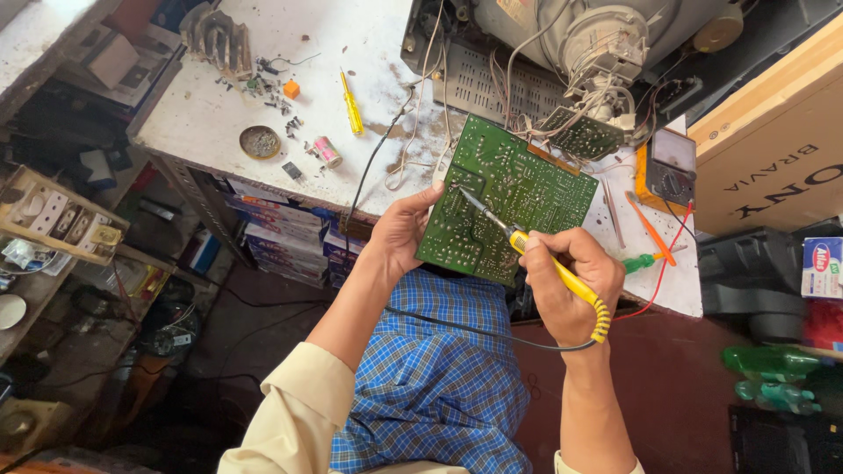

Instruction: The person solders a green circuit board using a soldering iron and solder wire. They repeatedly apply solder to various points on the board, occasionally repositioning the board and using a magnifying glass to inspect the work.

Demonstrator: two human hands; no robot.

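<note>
Left hand (399,230) gripping circuit board (509,197) edge, right hand (571,285) angling soldering iron (536,254)

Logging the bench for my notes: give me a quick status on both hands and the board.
Left hand grips green circuit board by its edge. Right hand holds yellow soldering iron, tip on board. Loose wires trail from board's far side.

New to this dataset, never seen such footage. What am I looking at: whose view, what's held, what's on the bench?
One picture, from a camera on a person's head, looking down at their own bare hands. The left hand steadies a green circuit board at its edge. The right hand grips a yellow soldering iron, tip on the board. On the white workbench lie a yellow screwdriver, a small round tin, loose small parts and a multimeter. Behind the board sits an opened tube television.
</note>
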